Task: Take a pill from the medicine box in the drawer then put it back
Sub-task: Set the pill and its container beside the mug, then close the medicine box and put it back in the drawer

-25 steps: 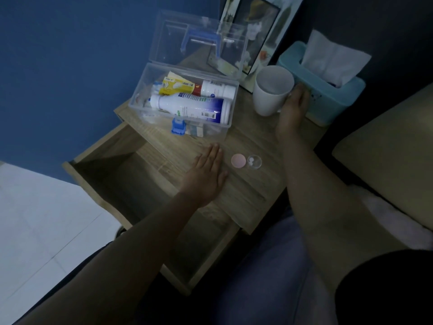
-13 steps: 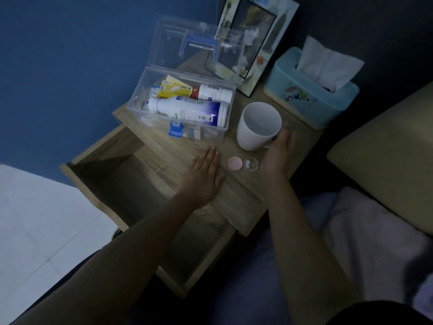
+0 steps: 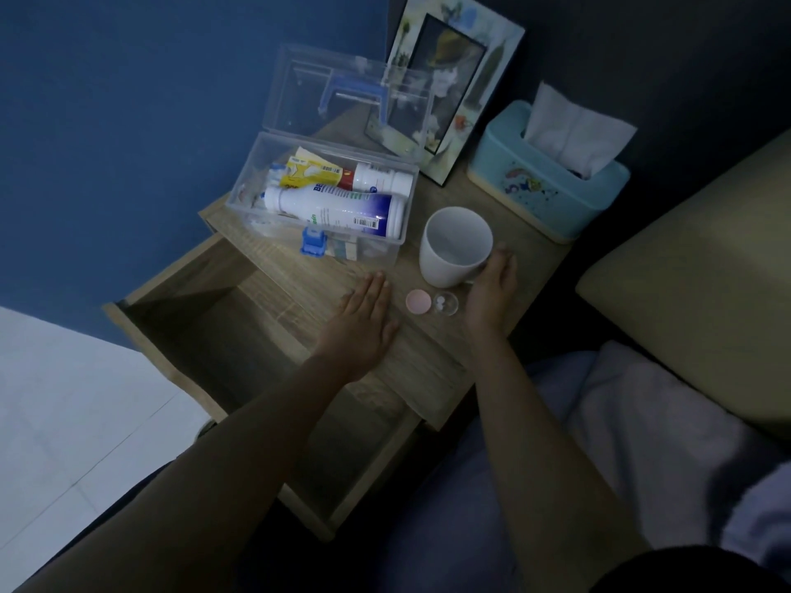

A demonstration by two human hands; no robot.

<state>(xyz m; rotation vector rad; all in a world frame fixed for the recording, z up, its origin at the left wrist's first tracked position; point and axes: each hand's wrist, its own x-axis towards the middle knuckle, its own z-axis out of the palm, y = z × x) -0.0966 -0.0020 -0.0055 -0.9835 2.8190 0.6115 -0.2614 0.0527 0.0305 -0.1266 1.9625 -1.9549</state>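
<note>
The clear medicine box (image 3: 381,254) stands on the nightstand with its lid up; white bottles and a yellow packet lie inside. In front of it sit a pink round cap (image 3: 417,301) and a small clear pill container (image 3: 445,303) holding white pills. My left hand (image 3: 364,321) lies flat on the wood, fingers together, just left of the cap. My right hand (image 3: 490,293) grips the handle side of a white mug (image 3: 453,246), which stands upright on the top. The wooden drawer (image 3: 179,331) below is pulled out and looks empty.
A picture frame (image 3: 453,79) leans against the wall behind the box. A teal tissue box (image 3: 543,186) stands at the back right. A beige cushion (image 3: 702,271) and white bedding lie to the right. My lap is below the nightstand.
My right hand has brought the white mug from beside the tissue box forward, down next to the pill container. My left hand has stayed flat on the nightstand.
</note>
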